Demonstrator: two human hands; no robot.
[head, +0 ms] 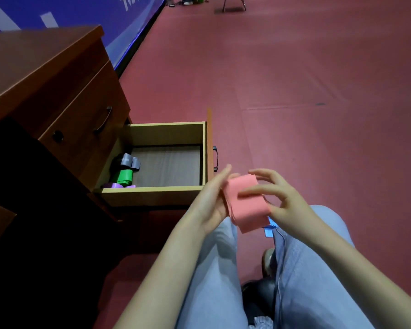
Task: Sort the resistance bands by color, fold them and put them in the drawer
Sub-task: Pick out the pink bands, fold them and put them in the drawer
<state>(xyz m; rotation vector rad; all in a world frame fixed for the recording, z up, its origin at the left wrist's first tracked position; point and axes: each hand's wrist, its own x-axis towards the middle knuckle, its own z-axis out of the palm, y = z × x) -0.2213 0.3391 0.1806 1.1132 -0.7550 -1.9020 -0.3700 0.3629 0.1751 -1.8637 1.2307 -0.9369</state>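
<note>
Denim first: my jeans (306,269) fill the near edge, knees pointing away from me. Just above them I hold the pink band (244,200), folded into a thick flat stack, between both hands. My left hand (211,198) lies against its left edge with the fingers straight and flat along the folds. My right hand (280,195) pinches it from the right, thumb across the top face and fingers arched over the far edge and curled beneath. A blue band (269,230) peeks out under the pink one, lying on my right thigh.

Just beyond my left hand, to the left, the drawer (152,195) stands pulled out. In its left end, three folded bands lie in a row: a purple band (115,185) nearest, a green band (124,176) touching it behind, and a grey band (128,160) farthest. The rest of the drawer bottom shows bare wood grain.

The drawer belongs to a brown desk (45,67) on the left. Red floor (294,91) runs off to the right and far, and a blue banner (81,15) lines the far left edge.
</note>
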